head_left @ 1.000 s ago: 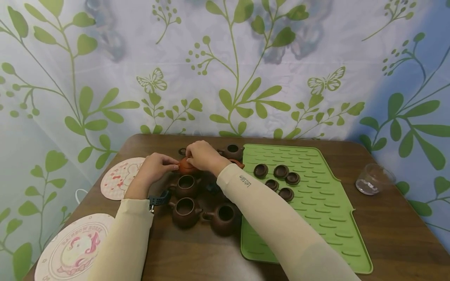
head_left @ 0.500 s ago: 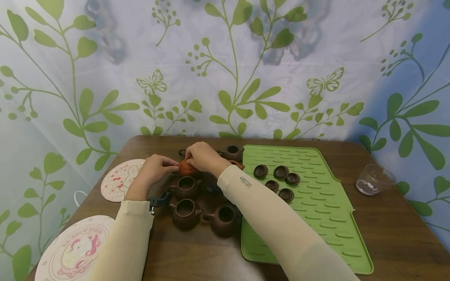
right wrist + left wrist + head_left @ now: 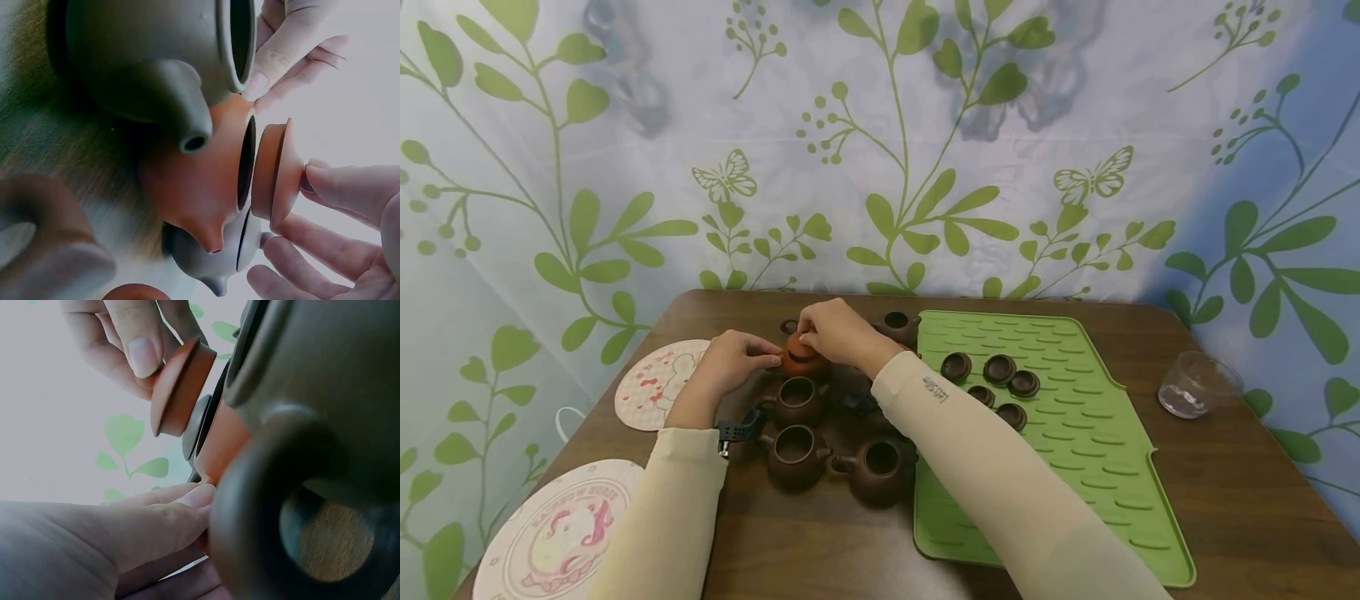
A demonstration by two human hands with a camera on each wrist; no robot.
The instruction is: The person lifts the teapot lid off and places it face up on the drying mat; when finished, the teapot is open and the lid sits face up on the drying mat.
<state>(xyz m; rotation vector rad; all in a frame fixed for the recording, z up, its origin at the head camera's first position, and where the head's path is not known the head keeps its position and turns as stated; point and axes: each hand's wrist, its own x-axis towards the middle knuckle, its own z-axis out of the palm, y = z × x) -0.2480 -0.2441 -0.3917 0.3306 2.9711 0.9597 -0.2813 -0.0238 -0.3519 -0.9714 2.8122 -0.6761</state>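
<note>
Near the table's back left stands a small orange clay teapot (image 3: 808, 368), its mouth uncovered. My right hand (image 3: 838, 333) pinches the knob of its orange lid (image 3: 275, 172) between thumb and fingers. The lid hangs just above the teapot's opening, tilted slightly, with a gap showing in both wrist views. My left hand (image 3: 735, 357) pinches the teapot on the side opposite the spout (image 3: 211, 237); the handle there is mostly hidden by the fingers. A dark brown lidless teapot (image 3: 796, 400) stands close in front, and a dark lidded teapot (image 3: 219, 250) is behind.
More dark lidless teapots (image 3: 795, 454) stand nearer the front, another (image 3: 897, 327) at the back. Several dark lids (image 3: 1000, 367) lie on a green ridged mat (image 3: 1090, 450) at right. Two round printed mats (image 3: 568, 529) lie left. A clear cup (image 3: 1198, 385) stands far right.
My right hand has lifted the orange lid slightly off the teapot, uncovering its mouth. The left hand has stayed in place on the teapot.
</note>
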